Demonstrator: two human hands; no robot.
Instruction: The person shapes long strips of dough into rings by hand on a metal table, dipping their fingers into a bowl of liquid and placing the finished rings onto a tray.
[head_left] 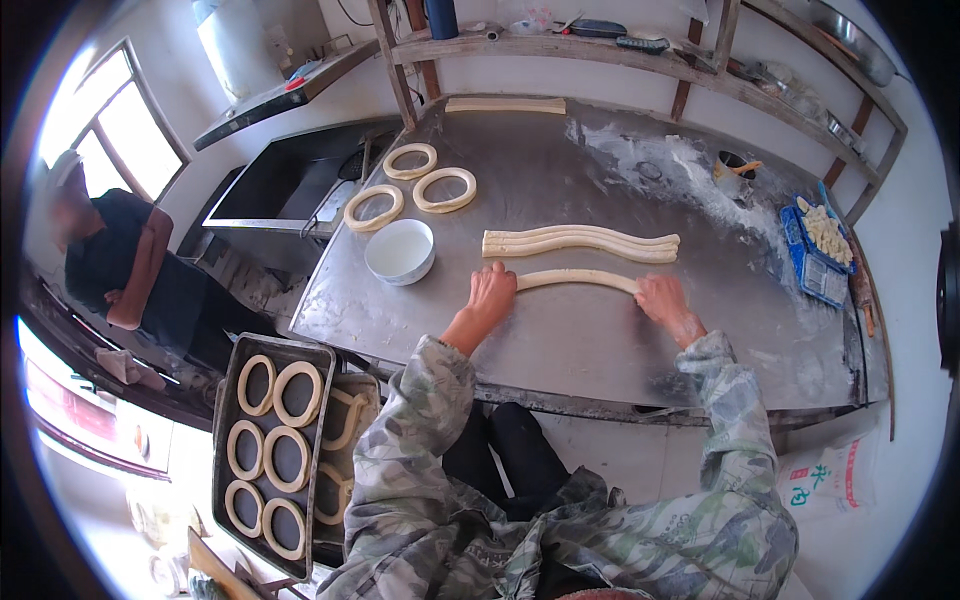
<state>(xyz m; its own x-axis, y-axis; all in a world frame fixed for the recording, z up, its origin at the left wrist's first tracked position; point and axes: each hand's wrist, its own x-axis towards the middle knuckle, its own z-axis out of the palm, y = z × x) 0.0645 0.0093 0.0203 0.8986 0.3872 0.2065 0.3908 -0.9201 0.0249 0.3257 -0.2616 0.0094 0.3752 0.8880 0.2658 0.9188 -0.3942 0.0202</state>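
A long dough strip [578, 277] stretches between my two hands, close above or on the metal table [590, 350]. My left hand [491, 292] is closed around its left end. At the other end, my right hand [665, 303] grips the strip with curled fingers. Just beyond it lie several dough strips [580, 241] side by side, touching one another. Up and to the left of my left hand are three dough rings [445, 190] and a white bowl [400, 252], whose contents I cannot make out.
Left of me, a dark tray [328, 395] holds several dough rings, above another tray. A person [130, 250] stands at left, arms folded. Another dough piece [505, 105] lies at the table's far edge. Flour [660, 160], a cup [735, 172] and a blue basket [822, 262] sit at right.
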